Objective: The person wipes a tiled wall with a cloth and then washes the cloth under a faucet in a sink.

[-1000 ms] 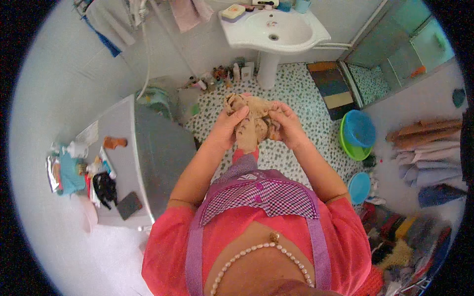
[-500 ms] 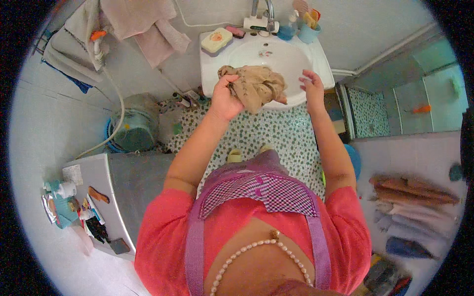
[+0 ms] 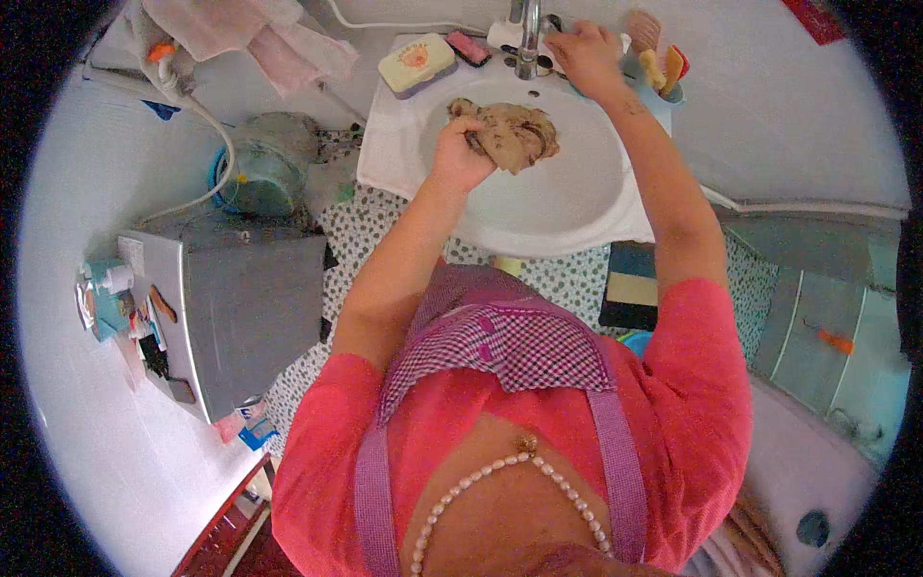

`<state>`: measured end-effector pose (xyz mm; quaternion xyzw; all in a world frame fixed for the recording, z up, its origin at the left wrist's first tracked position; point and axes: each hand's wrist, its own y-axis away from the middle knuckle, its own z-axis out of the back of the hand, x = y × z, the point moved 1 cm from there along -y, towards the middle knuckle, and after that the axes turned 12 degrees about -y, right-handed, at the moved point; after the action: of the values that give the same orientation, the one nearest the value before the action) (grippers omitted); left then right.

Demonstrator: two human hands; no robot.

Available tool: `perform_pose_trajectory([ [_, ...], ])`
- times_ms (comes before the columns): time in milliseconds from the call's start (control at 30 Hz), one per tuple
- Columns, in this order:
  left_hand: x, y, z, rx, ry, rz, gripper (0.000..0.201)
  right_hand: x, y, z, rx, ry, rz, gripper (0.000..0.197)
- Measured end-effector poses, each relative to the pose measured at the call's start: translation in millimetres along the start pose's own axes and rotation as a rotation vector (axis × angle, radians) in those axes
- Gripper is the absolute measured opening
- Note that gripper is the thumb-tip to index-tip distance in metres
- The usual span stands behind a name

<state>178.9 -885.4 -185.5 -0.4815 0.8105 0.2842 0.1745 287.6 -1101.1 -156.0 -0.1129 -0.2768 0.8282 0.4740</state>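
My left hand (image 3: 465, 159) is closed on one side of a crumpled tan cloth (image 3: 524, 137) with dark markings. It holds the cloth over the white sink basin (image 3: 577, 197), and the rest of the cloth hangs loose and bunched. At the back of the sink, my right hand (image 3: 588, 60) reaches to the right of the chrome faucet (image 3: 528, 43). Its fingers are bent at the small dark faucet handle (image 3: 551, 23), and the fingertips are partly hidden. I cannot make out any water below the spout.
A cream soap box (image 3: 416, 63) and a pink brush (image 3: 468, 48) sit on the sink's back left. A cup (image 3: 677, 94) with brushes and combs stands at the back right. Left are a bucket (image 3: 264, 178) and a grey cabinet (image 3: 255, 308); pink towels (image 3: 226, 29) hang above.
My right hand has moved from the basin's right side up to the faucet. The cloth stays in my left hand over the basin. The view has shifted closer over the sink.
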Motion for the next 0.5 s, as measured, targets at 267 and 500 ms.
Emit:
perform_pose_trajectory([
  [267, 21, -51, 21, 0.022, 0.134, 0.014, 0.036, 17, 58, -18, -0.397, -0.586, -0.029, 0.034],
  [500, 26, -71, 37, -0.017, 0.01, -0.092, 0.03, 75, 88, -95, -0.011, -2.219, -1.216, 0.046],
])
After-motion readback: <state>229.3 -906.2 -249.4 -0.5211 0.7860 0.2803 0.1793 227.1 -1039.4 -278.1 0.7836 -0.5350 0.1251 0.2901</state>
